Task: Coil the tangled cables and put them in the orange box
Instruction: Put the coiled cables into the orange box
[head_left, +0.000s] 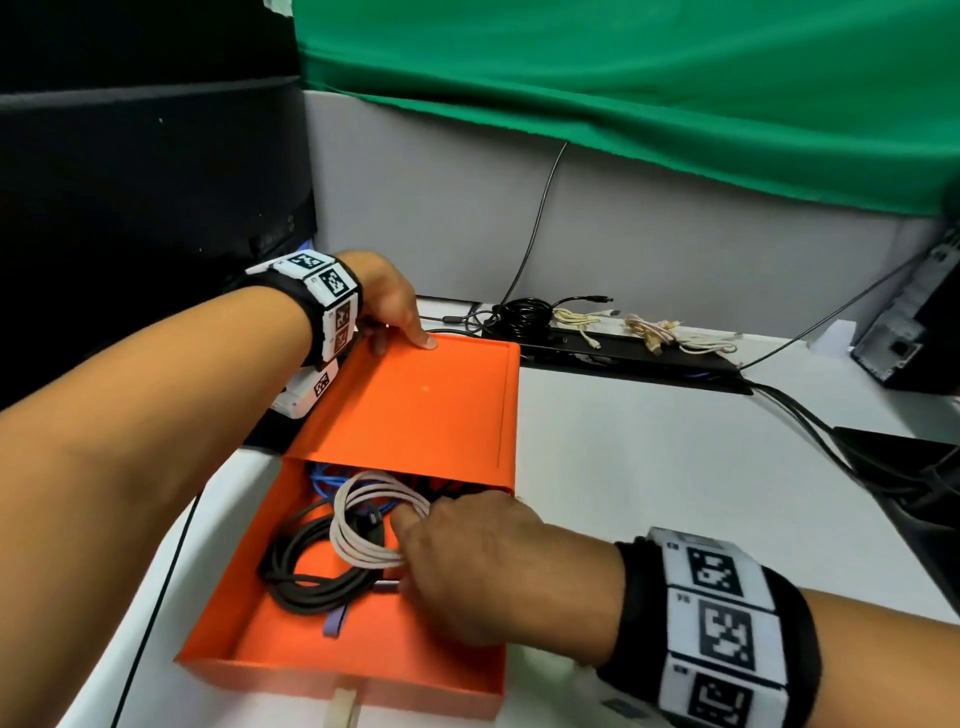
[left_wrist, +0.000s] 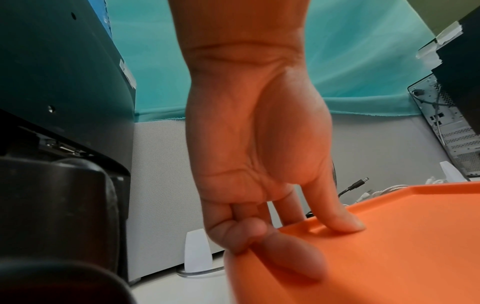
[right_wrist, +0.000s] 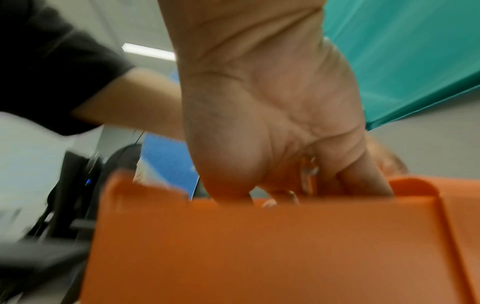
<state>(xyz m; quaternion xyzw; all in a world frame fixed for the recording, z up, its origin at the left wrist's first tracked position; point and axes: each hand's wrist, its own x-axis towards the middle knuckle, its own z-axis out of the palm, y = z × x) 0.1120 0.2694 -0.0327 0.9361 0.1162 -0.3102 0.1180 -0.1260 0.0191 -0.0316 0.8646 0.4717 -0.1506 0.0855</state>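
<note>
While left hand (head_left: 387, 304) grips orange box (head_left: 415, 415) lengthwise away, right hand (head_left: 483, 566) grasps white coil (head_left: 363, 519).

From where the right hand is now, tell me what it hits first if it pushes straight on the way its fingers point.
Probably the white coil, which the right hand already touches; beyond it lies the black coil in the tray. Depth is unclear.

The orange box (head_left: 415, 410) looks like smooth, matt card. The black cable (head_left: 291, 577) in it is dull and rubbery, and the white cable (head_left: 358, 525) is smooth plastic. The surface (head_left: 649, 467) is smooth and white. The green curtain (head_left: 623, 67) is soft, wrinkly cloth.
</note>
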